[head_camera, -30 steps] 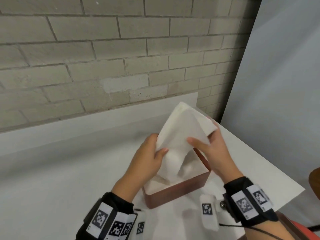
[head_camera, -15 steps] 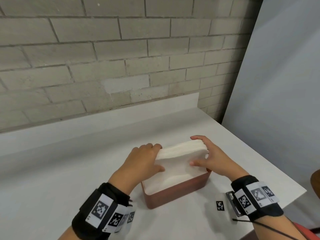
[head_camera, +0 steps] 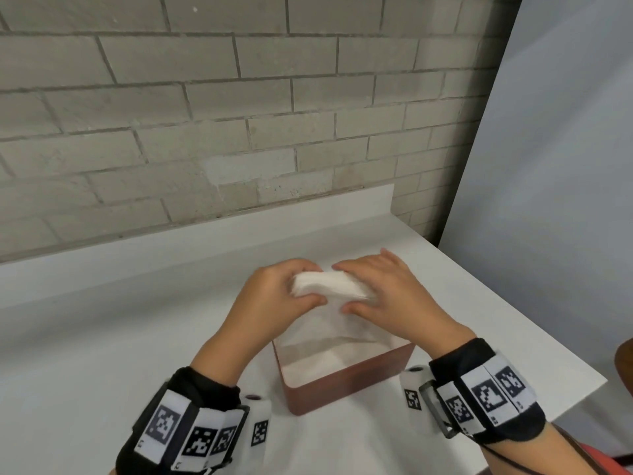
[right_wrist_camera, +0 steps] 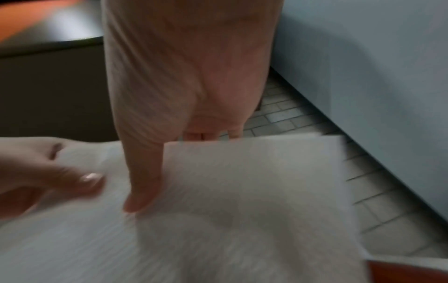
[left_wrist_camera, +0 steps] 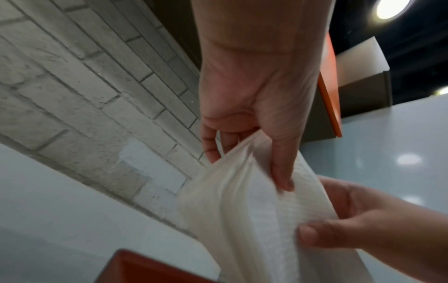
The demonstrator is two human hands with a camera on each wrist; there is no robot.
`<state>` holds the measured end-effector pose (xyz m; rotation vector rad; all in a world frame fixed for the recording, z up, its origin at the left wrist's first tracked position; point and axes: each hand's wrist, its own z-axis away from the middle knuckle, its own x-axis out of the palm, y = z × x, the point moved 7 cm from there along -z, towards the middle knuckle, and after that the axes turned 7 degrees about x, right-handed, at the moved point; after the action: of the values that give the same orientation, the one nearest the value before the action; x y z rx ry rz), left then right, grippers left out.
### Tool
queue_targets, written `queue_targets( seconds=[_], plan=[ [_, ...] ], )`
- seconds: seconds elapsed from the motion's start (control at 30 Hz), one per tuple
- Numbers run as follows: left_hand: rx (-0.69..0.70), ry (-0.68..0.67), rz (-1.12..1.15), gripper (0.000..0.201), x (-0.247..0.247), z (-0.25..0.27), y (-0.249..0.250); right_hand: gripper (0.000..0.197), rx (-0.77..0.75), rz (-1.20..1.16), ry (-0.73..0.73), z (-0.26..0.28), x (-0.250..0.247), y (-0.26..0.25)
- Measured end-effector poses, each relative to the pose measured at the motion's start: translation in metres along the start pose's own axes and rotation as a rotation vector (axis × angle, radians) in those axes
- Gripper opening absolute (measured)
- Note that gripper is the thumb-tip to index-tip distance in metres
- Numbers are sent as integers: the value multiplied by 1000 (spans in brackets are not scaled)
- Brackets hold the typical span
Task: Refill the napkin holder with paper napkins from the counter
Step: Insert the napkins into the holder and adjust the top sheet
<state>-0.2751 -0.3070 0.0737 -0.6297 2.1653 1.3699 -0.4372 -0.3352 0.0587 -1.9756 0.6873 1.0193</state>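
While both hands grip it, the stack of paper napkins (head_camera: pixel 329 289) hangs above the far half of the napkin holder (head_camera: pixel 346 382), its lower edge trailing down toward the white layer already inside. The left hand (head_camera: pixel 274 303) pinches the stack's left end, thumb on the near face and fingers curled behind. The right hand (head_camera: pixel 387 296) clasps the right end the same way, thumb pressed to the near face. In the left wrist view the plies fan apart below the thumb, so the bundle is loose.

These napkins look light, soft and limp, with no stiffness of their own; a grip at 1 corner would likely let them sag and splay. Holding both short ends, thumbs and fingers squeezing the plies flat, seems the safest hold. The holder is a reddish-brown open box on the white counter (head_camera: pixel 137 337), its near wall facing the person, and the stack is not yet seated in it.
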Motion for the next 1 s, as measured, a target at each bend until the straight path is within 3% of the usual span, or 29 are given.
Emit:
queue_targets(
  seconds=[0.07,0.13,0.2,0.27,0.33,0.43,0.5,0.67,0.77,0.87,1.0],
  plan=[
    [55,87,97,38,-7,-4,13,36,77,-167,-27,-3,3,-8],
    [79,233,164,51,-13,-3,18,28,207,-416,-27,-1,2,-5],
    [16,420,297,65,-15,3,7,27,288,-608,22,2,1,3],
    [-82,506,456,75,-2,7,-8,32,334,-748,67,4,1,7],
    [-116,479,563,71,21,10,-17,35,353,-855,92,7,6,10],
    [-91,389,604,42,52,14,-12,42,374,-953,101,15,22,10],
    [-88,366,627,33,67,17,-13,58,404,-957,116,23,37,13],
    [-8,391,636,29,62,16,2,58,428,-996,218,22,31,14],
    [66,407,672,31,54,13,11,74,389,-1039,234,13,19,19],
    [46,365,707,39,58,12,5,83,420,-1045,196,12,22,23],
    [44,332,719,31,60,12,10,79,418,-1010,187,12,26,21]
  ],
)
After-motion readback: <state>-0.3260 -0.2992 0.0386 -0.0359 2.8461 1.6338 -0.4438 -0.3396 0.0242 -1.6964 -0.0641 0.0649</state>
